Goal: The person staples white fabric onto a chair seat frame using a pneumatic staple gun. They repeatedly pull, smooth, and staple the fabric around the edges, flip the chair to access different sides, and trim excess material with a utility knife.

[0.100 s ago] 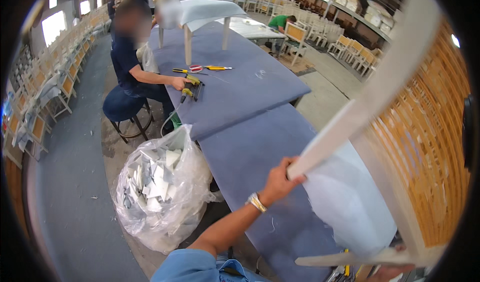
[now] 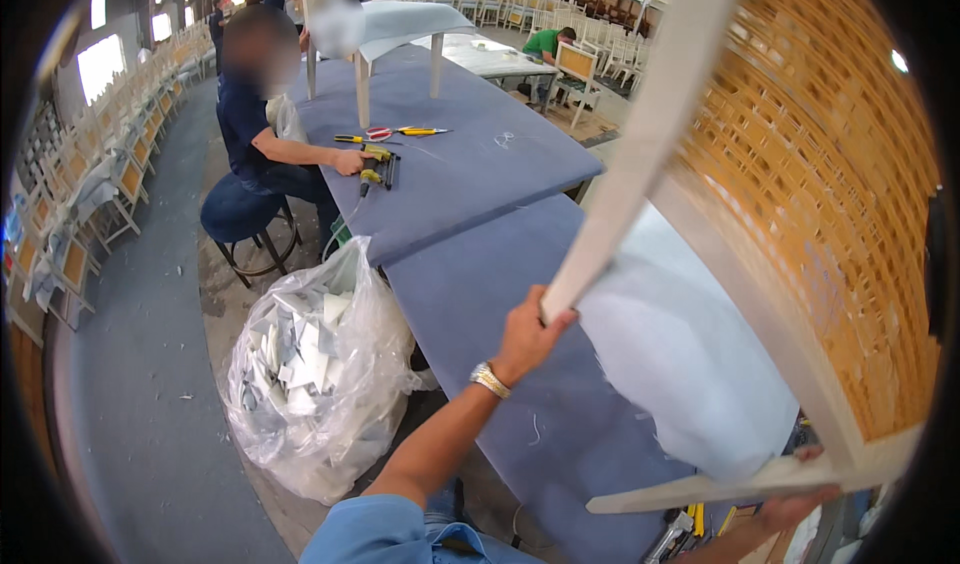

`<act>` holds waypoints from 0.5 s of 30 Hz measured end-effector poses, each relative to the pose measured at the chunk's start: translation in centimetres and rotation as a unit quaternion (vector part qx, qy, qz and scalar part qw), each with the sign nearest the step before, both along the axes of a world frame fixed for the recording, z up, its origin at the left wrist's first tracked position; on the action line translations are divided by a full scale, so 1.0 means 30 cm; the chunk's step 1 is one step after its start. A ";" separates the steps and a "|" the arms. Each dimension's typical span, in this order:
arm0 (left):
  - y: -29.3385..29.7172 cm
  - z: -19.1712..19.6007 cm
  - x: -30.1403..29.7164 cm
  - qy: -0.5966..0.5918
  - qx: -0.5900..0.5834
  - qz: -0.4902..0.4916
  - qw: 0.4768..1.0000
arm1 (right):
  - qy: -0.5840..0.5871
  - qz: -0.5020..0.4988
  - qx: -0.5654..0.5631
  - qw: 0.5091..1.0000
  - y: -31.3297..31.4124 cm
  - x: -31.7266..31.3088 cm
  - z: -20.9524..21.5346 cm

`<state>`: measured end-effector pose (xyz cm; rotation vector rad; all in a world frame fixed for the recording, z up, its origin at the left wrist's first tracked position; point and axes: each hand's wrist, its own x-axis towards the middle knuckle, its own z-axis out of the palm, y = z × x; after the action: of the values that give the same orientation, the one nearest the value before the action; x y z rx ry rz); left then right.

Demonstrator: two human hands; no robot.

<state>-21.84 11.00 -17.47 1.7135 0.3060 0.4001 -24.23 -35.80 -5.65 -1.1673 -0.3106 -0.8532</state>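
A pale wooden chair (image 2: pixel 640 169) with a woven cane back (image 2: pixel 815 224) is held tilted at my right, over the padded table (image 2: pixel 480 274). My left hand (image 2: pixel 530 339), with a metal watch at the wrist, is closed around the end of one long chair leg. At the lower right my right hand (image 2: pixel 800 499) grips another wooden member of the chair, near where it meets the cane back's frame. Light blue fabric (image 2: pixel 690 354) covers the seat and hangs with a ragged edge just above the tabletop.
A clear plastic bag (image 2: pixel 320 374) of white scraps stands left of the table. Beyond it a co-worker on a stool (image 2: pixel 245 212) holds a staple gun (image 2: pixel 377 169). Scissors (image 2: pixel 378 133) and another chair (image 2: pixel 410 19) occupy the far tabletop. Tools (image 2: pixel 690 529) lie below my right hand.
The chair has shifted left, and the leg in my left hand is more upright. My left hand has moved left with it. More of my right hand shows.
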 end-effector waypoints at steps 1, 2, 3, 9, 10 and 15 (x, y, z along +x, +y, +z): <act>-0.035 -0.072 -0.031 -0.044 0.034 0.059 0.997 | -0.021 -0.001 -0.031 0.999 0.028 0.005 -0.004; -0.066 -0.163 -0.049 -0.092 0.072 0.117 0.986 | -0.043 0.006 -0.075 0.996 0.028 0.032 -0.009; -0.086 -0.277 -0.135 -0.122 0.114 0.170 0.971 | -0.040 0.020 -0.100 0.994 0.045 0.030 -0.036; -0.238 -1.022 -0.823 0.140 0.163 0.272 0.938 | -0.030 0.070 -0.125 0.989 0.108 0.011 -0.033; -0.226 -1.215 -0.934 0.193 0.185 0.241 0.933 | -0.035 0.066 -0.119 0.990 0.102 0.007 -0.018; -0.174 -1.579 -1.229 0.579 0.114 -0.002 0.808 | -0.037 0.104 -0.066 0.992 -0.018 0.023 -0.035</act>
<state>-58.70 5.79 -64.85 2.0159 1.1675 -0.7203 -23.54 -36.34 -6.71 -1.2042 -0.5469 -0.7010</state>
